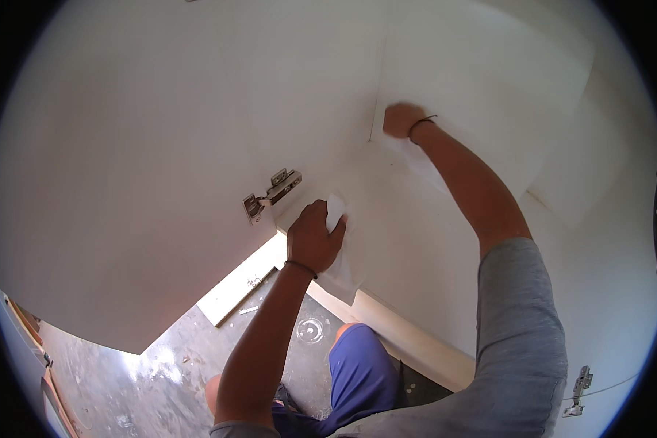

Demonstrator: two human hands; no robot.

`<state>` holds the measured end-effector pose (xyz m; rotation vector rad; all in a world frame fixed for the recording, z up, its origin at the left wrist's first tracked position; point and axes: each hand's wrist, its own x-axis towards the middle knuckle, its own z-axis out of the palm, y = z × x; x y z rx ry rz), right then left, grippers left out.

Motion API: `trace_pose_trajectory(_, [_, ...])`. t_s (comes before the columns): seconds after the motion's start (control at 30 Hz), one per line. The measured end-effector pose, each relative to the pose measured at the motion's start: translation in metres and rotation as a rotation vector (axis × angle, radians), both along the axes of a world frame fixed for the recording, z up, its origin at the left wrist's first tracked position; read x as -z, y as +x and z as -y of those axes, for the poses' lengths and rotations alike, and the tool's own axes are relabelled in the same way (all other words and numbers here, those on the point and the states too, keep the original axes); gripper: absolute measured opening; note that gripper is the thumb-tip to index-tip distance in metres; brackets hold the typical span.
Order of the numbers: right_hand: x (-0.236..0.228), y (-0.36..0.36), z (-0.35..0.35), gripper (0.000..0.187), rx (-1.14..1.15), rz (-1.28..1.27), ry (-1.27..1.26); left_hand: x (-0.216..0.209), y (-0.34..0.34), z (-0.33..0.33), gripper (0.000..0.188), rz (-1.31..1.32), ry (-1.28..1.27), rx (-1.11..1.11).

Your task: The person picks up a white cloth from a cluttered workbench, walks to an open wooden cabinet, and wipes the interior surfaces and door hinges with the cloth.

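My left hand (314, 237) is closed around a crumpled white cloth (341, 281) at the front of a white cabinet's bottom panel (409, 226). The cloth pokes up between thumb and fingers and hangs down past the panel's front edge. Deeper inside, my right hand (404, 120), a little blurred, is balled up near the back corner. Below its wrist shows another thin white cloth (422, 162), partly hidden by the hand and forearm. A few small dark specks lie on the panel between my hands.
An open white door (124, 175) fills the left side, with a metal hinge (272, 193) near my left hand. Another hinge (578, 392) sits at the lower right. A board (237, 288) and small scraps lie on the grey, stained floor (175, 372) by my knees.
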<state>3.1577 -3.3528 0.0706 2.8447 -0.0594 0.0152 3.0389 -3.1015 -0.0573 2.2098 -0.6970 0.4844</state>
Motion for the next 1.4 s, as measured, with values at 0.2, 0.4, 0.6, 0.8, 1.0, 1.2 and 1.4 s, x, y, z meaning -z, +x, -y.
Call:
trace_pose_trajectory(0.2, [0.057,0.015,0.016,0.031,-0.234,0.169,0.282,-0.005,-0.004,0.004,0.03,-0.03,-0.021,0.024])
trace_pose_trajectory(0.4, [0.08,0.005,0.016,0.03,-0.262,0.23,0.454,-0.003,-0.001,0.006,0.031,-0.017,-0.01,0.009])
trace_pose_trajectory(0.6, [0.011,-0.026,-0.012,0.021,-0.202,0.734,0.584,0.003,0.005,0.002,0.031,0.121,-0.055,-0.015])
trace_pose_trajectory(0.8, [-0.112,-0.017,-0.011,0.021,-0.498,1.475,1.341,-0.004,-0.003,0.005,0.031,0.008,-0.034,-0.01])
trace_pose_trajectory(1.0, [-0.183,0.011,0.006,0.038,-0.595,1.078,-0.307,-0.002,0.0,0.005,0.031,-0.012,-0.049,0.014])
trace_pose_trajectory(1.2, [-0.19,-0.056,0.078,0.05,-0.106,1.186,-0.524,-0.003,0.0,0.003,0.031,0.017,-0.061,0.025])
trace_pose_trajectory(1.4, [-0.175,-0.177,0.183,0.048,0.229,1.488,-0.681,0.004,0.003,0.004,0.031,0.015,-0.05,0.022])
